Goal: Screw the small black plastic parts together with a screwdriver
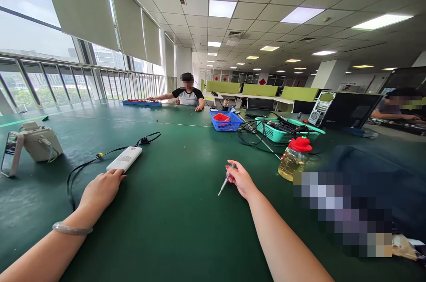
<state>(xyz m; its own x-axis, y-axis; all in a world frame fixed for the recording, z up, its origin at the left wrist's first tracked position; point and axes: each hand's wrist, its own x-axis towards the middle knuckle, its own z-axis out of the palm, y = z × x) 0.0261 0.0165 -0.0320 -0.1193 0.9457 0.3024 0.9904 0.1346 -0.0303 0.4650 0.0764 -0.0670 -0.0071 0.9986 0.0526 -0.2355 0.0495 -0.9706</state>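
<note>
Upon the broad green surface (186, 228), nearest the wearer: one white power strip (125, 158), lying aslant to the left, its near end under the left hand (101, 191), whose fingers and thumb were closed narrowly about the casing, a hold that probably served to keep it from sliding. Its black cord (80, 168) left the far end and also looped down beside the left wrist (how the two stretches joined could not be told). One screwdriver, clear-handled, was held in the right hand (240, 180), fingers curled round the handle; the metal shaft (222, 189) slanted down and back toward the wearer, apparently a carrying grip, since its tip stood well apart from the strip. At far left: a beige lidded container (41, 140), with an upright framed object (13, 157) beside it. Ahead: a blue basket (226, 125) holding a red tray (221, 117), and a teal basket (273, 133) heaped with black cables, some spilling over the rim. One red-lidded jar (293, 166) of yellowish liquid stood beyond the right forearm, an obstacle to any reach toward the teal basket. Right: dark fabric (372, 184), partly masked. Opposite sat a co-worker (188, 95), one arm stretched toward a blue tray (143, 104).
</note>
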